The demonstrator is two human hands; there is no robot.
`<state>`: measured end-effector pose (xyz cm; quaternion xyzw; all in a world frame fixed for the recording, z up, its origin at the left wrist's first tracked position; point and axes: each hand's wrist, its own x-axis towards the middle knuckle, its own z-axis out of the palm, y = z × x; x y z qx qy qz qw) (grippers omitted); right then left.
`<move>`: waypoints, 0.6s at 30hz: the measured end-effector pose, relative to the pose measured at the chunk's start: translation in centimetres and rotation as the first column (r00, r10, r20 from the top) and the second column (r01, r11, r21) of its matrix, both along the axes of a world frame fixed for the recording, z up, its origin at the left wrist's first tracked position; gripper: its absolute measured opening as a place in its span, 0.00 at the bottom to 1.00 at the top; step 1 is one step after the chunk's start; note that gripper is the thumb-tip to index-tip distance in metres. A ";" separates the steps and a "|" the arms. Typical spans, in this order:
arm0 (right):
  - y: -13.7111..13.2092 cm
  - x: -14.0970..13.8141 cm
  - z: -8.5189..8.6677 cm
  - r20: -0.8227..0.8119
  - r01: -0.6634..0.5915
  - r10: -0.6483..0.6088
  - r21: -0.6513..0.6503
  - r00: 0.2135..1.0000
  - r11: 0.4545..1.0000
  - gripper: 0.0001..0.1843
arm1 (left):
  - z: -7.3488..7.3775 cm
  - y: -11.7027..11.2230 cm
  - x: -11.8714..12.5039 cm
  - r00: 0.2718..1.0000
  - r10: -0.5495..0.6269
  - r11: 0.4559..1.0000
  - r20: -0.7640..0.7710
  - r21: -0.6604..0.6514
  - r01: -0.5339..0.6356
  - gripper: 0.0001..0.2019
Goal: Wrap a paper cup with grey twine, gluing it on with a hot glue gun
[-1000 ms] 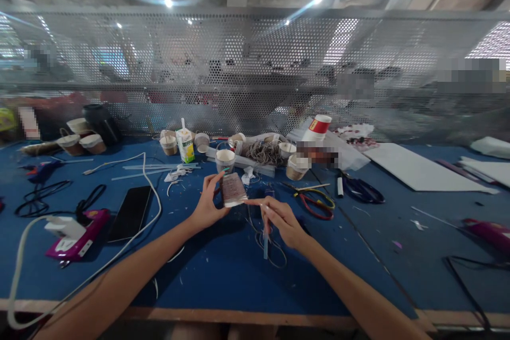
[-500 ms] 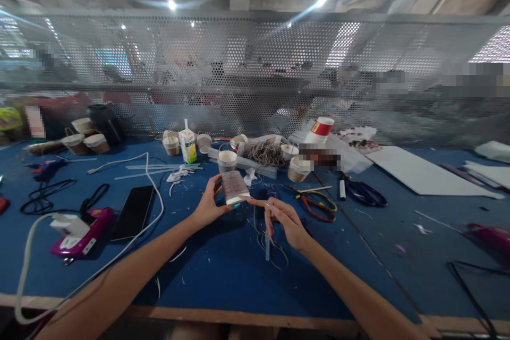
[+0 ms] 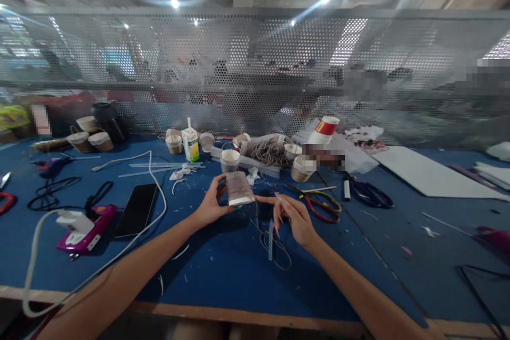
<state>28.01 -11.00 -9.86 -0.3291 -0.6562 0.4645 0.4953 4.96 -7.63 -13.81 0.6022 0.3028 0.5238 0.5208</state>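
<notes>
My left hand (image 3: 211, 203) is closed around a small paper cup (image 3: 240, 189) wrapped in rows of grey-brown cord, lying on its side with a bare white rim toward me. The index finger of my right hand (image 3: 297, 218) stretches out and touches the cup's rim at its right corner. The other right-hand fingers are bent and apart, with nothing visible between them. A loose tail of cord (image 3: 287, 255) hangs from the cup and loops onto the table below. A clear glue stick (image 3: 270, 241) is near the cord, under the right hand.
Red-and-yellow-handled scissors (image 3: 324, 206) and dark blue scissors (image 3: 368, 193) lie to the right. Behind stand paper cups (image 3: 230, 159), a drink carton (image 3: 190, 144) and a cord bundle (image 3: 269, 154). A phone (image 3: 136, 210), white cable (image 3: 157, 183) and purple power strip (image 3: 90, 234) lie left.
My right hand has drawn slightly right, its index finger still at the cup's rim. The cup has tilted a little in my left hand. The whole view has shifted slightly.
</notes>
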 end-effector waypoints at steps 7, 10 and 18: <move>0.2 0.6 -0.5 -0.079 0.112 -0.106 0.079 0.991 0.991 0.22 | -0.5 0.1 -0.1 1.000 -0.007 1.000 0.014 -0.003 0.007 0.40; -0.1 0.3 -0.3 -0.086 0.017 -0.014 0.032 0.996 0.999 0.22 | -0.5 0.1 -0.2 1.000 -0.021 1.000 0.004 0.001 0.021 0.41; -0.5 -0.3 -0.3 -0.042 -0.089 0.088 -0.020 0.995 0.996 0.20 | -0.6 0.1 -0.3 1.000 -0.016 1.000 -0.014 -0.007 0.016 0.43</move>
